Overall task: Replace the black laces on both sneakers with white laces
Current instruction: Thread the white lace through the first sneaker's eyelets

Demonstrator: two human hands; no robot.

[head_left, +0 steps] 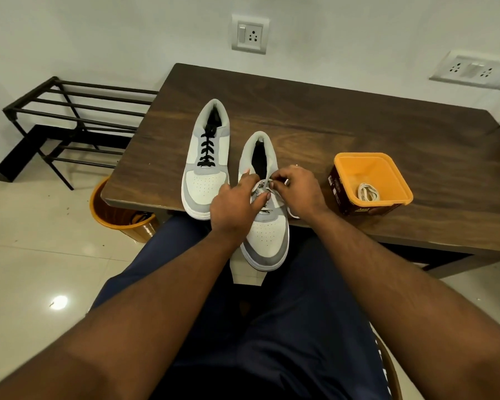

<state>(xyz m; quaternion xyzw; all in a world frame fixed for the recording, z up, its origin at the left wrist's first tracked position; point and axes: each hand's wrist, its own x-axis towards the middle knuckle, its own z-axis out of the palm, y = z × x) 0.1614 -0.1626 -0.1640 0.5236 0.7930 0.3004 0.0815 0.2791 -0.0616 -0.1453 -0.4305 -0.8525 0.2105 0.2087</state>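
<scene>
Near sneaker (267, 226): perforated toe, grey suede trim, overhung table edge (416, 235).
Left hand (233, 206): fingers pressed on its eyelets.
Right hand (299, 186): pinched white lace (269, 176).
Far sneaker (205, 171): black lace (207, 148), flat, criss-crossed.

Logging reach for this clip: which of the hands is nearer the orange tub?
Right. The right hand works the near sneaker beside the orange tub; the left hand is on the sneaker's far side.

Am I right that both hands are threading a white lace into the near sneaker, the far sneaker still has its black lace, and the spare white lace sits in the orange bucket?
Not quite. The head view shows the spare white lace in the orange tub on the table, not the bucket on the floor. The rest holds: left hand and right hand work on the near sneaker; the far sneaker keeps its black lace.
</scene>
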